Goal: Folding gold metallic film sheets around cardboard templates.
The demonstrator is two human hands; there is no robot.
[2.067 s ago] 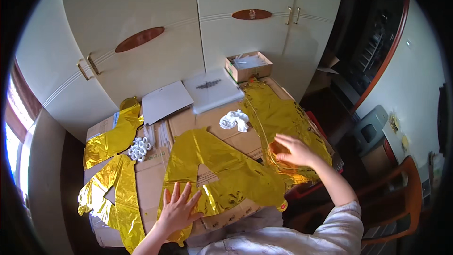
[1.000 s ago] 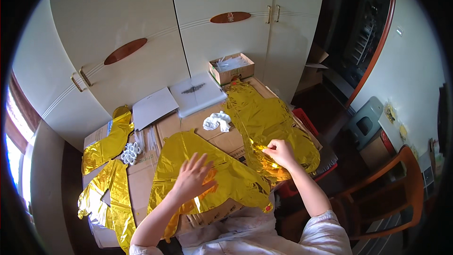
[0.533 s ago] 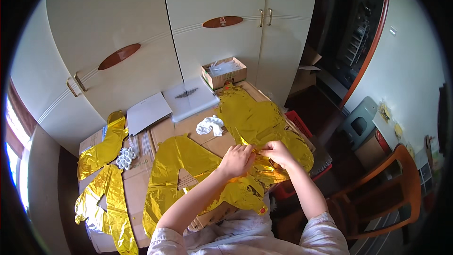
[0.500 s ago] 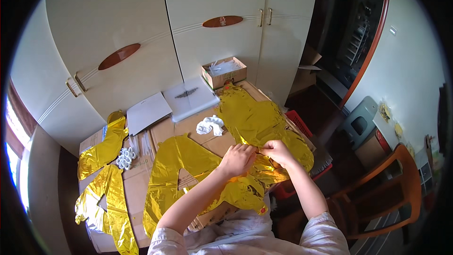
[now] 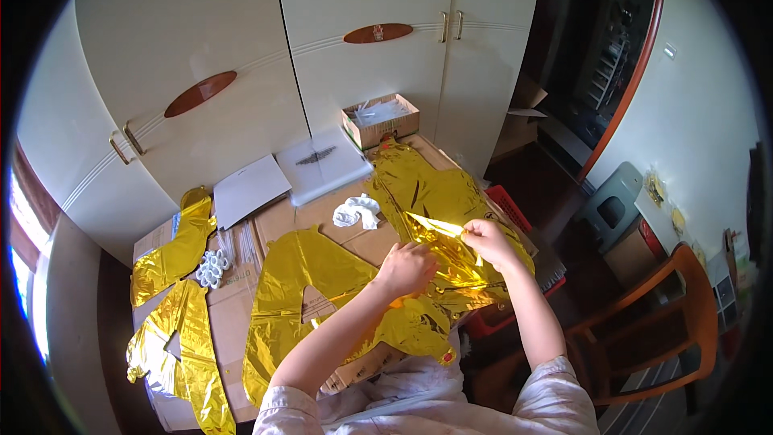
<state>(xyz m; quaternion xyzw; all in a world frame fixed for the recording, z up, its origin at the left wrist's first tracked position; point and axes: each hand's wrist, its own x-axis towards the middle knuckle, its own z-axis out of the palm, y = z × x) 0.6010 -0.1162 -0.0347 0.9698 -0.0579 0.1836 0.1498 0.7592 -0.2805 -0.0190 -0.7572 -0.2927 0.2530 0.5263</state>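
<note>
My right hand [image 5: 491,243] pinches a lifted edge of a flat gold foil balloon [image 5: 431,185]; a bright folded flap rises to the left of its fingers. To its left, my left hand [image 5: 407,271] is closed with curled fingers on the same foil, its fingertips partly hidden. Between the hands the foil is creased and shiny. Another flat gold balloon [image 5: 282,274], with a hole in it, lies under and beside my left forearm. Two more gold foil balloons, an S-curved one [image 5: 179,254] and one with a small hole [image 5: 193,326], lie at the table's left.
Cardboard [image 5: 241,314] covers the table. A white crumpled strip [image 5: 356,210], a bundle of white rings [image 5: 213,268], a pale flat case [image 5: 322,169] and a carton [image 5: 382,129] of clear straws lie about. At right stand a red basket [image 5: 509,208] and a wooden chair [image 5: 692,330].
My right hand has moved up and right, away from my left, raising a flap of gold foil with it. My left hand has stayed nearly in place.
</note>
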